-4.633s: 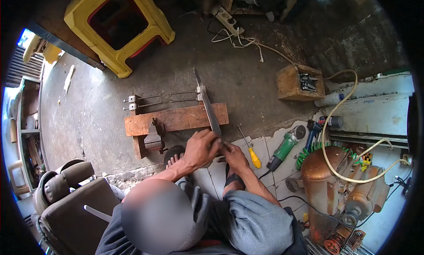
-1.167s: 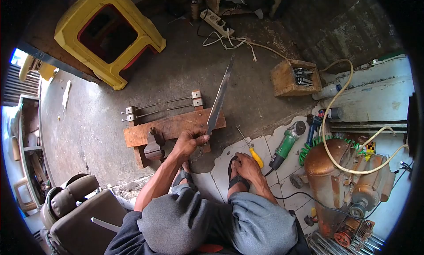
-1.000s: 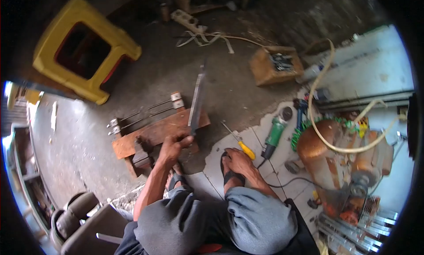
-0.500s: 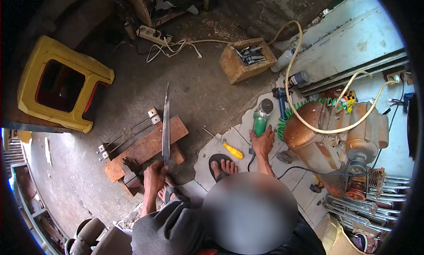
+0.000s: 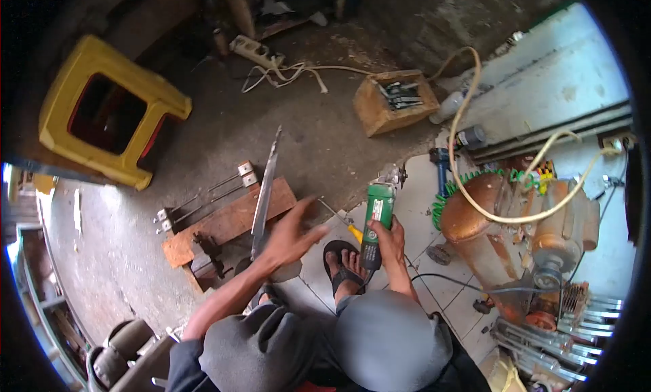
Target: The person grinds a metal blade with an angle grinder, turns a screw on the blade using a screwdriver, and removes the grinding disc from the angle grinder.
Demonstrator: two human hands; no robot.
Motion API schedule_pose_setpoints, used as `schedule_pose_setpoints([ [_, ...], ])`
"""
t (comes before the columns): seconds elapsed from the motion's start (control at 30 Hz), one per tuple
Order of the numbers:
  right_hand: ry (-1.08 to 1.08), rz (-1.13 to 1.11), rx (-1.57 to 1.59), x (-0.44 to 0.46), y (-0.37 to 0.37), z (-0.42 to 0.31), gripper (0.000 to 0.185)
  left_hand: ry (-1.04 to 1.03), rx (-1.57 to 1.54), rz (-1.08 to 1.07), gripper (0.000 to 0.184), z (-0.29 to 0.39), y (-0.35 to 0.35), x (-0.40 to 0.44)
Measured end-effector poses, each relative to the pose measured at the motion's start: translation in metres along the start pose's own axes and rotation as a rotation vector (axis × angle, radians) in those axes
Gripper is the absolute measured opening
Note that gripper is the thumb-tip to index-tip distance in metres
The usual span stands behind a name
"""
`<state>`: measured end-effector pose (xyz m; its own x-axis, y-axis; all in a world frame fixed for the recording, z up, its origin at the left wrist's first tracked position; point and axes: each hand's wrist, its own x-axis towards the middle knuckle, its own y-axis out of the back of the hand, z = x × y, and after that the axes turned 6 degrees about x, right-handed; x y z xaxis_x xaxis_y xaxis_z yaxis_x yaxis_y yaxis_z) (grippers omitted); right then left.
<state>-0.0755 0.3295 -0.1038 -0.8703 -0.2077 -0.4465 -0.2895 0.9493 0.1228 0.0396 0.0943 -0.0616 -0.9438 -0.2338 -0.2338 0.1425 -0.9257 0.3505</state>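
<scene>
My right hand (image 5: 390, 239) is wrapped round the body of a green angle grinder (image 5: 379, 212), lifted over the tiles with its disc end pointing away from me. My left hand (image 5: 293, 239) is spread with its fingers apart, holding nothing, right of the long metal blade (image 5: 265, 199). That blade leans across the wooden bench (image 5: 230, 219), its tip pointing up and away; its lower end is partly hidden near my left hand. A small vise (image 5: 205, 255) sits on the bench's near side. The yellow-handled screwdriver (image 5: 354, 232) lies partly behind the grinder.
A yellow stool (image 5: 57, 114) stands at the upper left. Beyond the bench are a power strip (image 5: 251, 49) and a wooden box (image 5: 373, 114) of metal pieces. A rusty compressor tank (image 5: 478, 219), a pale hose (image 5: 463, 121) and metal bars (image 5: 542, 344) are at the right.
My right hand has raised the grinder from the tiles and brought it left. My left hand has let go of the blade and opened, moving right. The camera view has also shifted.
</scene>
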Motion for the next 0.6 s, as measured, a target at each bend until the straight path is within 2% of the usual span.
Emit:
schedule_pose_setpoints([
  [0.07,0.069,-0.073,0.034,-0.013,-0.024,0.004,0.045,-0.172,-0.102,0.053,0.093,-0.022,-0.047,0.038],
  [0.13,0.134,-0.149,0.053,-0.027,-0.039,0.003,0.048,-0.047,-0.448,-0.058,0.096,0.010,-0.061,0.053],
  [0.2,0.368,-0.200,0.042,-0.043,-0.050,-0.005,0.051,0.020,-0.462,0.000,0.095,0.010,-0.062,0.051],
  [0.23,0.334,-0.325,0.089,-0.045,-0.049,-0.012,0.054,0.069,-0.454,0.020,0.094,0.007,-0.059,0.051],
  [0.27,0.322,-0.359,0.075,-0.047,-0.042,-0.018,0.054,0.087,-0.469,0.052,0.094,0.004,-0.058,0.049],
  [0.33,0.077,-0.505,-0.105,-0.039,-0.023,-0.028,0.050,0.057,-0.471,0.097,0.090,-0.003,-0.054,0.044],
  [0.37,0.178,-0.430,-0.198,-0.029,-0.012,-0.009,0.046,0.088,-0.463,0.095,0.090,-0.004,-0.053,0.040],
  [0.43,0.080,-0.220,-0.191,-0.012,0.005,-0.007,0.047,0.126,-0.412,0.083,0.090,-0.002,-0.047,0.032],
  [0.5,0.191,0.041,-0.148,0.001,-0.002,-0.028,0.053,0.123,-0.327,0.035,0.094,-0.006,-0.052,0.028],
  [0.53,0.186,0.025,-0.144,0.005,-0.015,-0.043,0.053,0.133,-0.321,0.048,0.094,-0.009,-0.056,0.028],
  [0.6,0.210,0.216,-0.011,0.011,-0.033,-0.065,0.058,0.041,-0.269,0.010,0.094,-0.009,-0.068,0.022],
])
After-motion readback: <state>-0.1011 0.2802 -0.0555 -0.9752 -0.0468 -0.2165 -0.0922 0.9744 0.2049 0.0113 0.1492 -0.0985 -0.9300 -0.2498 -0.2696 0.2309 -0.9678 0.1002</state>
